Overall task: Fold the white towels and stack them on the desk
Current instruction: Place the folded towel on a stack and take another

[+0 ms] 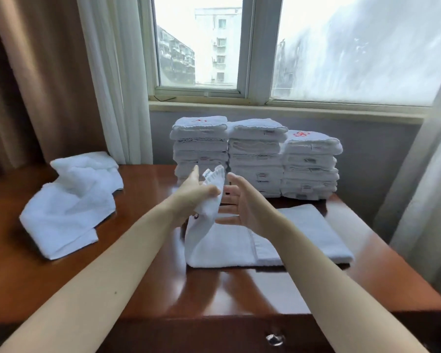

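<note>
- 1 left hand [196, 192] grips the raised end of 1 white towel [222, 248]; the rest of it lies flat mid-desk
- 1 right hand [239, 202], fingers straight and holding nothing, just beside that raised end
- 3 stacks [256, 154] of folded towels stand side by side at the back of the desk [143, 276]
- 1 loose heap [69, 202] of towels lies at the left

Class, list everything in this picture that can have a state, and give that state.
front towel, partly folded, one end lifted
left hand, grips that end
right hand, open, holds nothing
three towel stacks, folded
left towel heap, unfolded, rumpled
curtains, drawn aside
window, looks shut
</note>
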A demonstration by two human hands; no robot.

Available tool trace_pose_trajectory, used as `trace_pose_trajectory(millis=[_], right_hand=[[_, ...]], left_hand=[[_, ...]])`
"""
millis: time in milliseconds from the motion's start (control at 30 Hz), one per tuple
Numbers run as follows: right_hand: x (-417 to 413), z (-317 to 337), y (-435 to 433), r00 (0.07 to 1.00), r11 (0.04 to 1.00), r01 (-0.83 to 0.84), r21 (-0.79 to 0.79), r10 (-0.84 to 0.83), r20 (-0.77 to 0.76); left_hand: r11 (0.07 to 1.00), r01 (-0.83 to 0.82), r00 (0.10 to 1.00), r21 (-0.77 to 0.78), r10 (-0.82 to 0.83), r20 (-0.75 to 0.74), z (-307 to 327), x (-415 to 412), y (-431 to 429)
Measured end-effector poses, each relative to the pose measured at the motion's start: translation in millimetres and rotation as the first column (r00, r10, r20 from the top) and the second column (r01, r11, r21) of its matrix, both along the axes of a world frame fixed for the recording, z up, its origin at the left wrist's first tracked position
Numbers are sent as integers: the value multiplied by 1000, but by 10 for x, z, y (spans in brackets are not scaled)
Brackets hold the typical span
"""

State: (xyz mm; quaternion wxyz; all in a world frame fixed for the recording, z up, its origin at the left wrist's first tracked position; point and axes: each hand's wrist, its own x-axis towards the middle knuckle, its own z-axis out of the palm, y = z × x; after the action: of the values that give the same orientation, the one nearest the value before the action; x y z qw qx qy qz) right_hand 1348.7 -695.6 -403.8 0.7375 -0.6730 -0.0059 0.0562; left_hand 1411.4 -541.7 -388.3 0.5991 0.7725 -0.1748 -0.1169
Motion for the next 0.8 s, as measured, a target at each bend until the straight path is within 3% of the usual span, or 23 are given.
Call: trace_pose_trajectory(millis=[67,167,233,367,500,600,700,800], right_hand=[[-120,78,-299,1000,999,27,26,-27,-14],[-314,154,-736,997,996,77,38,-76,-19],[-425,166,-1000,984,984,173,-41,-174,-24],[-599,99,-1405,922,909,381,-168,-386,3],[-707,-25,-1619,880,860,469,-203,-475,20],[-740,-135,-1747,831,817,546,-184,-556,1],[-736,-244,-1827,821,807,545,-227,-569,-54],[-690,-307,-1858,771,728,577,-370,-635,-49]], left_hand=[[996,87,994,-23,-88,-59,33,-96,-327],[927,299,902,-228,-352,-248,42,-244,-760],[883,358,868,-303,-434,-242,51,-304,-1024],[864,442,865,-241,-482,-142,19,-433,-1459],[942,293,956,-165,-290,46,-122,-477,-1698],[987,158,957,-17,-149,250,-299,-436,-1693],[972,40,897,233,-138,420,-511,-382,-1595],[803,-65,847,593,-269,458,-736,-394,-1533]])
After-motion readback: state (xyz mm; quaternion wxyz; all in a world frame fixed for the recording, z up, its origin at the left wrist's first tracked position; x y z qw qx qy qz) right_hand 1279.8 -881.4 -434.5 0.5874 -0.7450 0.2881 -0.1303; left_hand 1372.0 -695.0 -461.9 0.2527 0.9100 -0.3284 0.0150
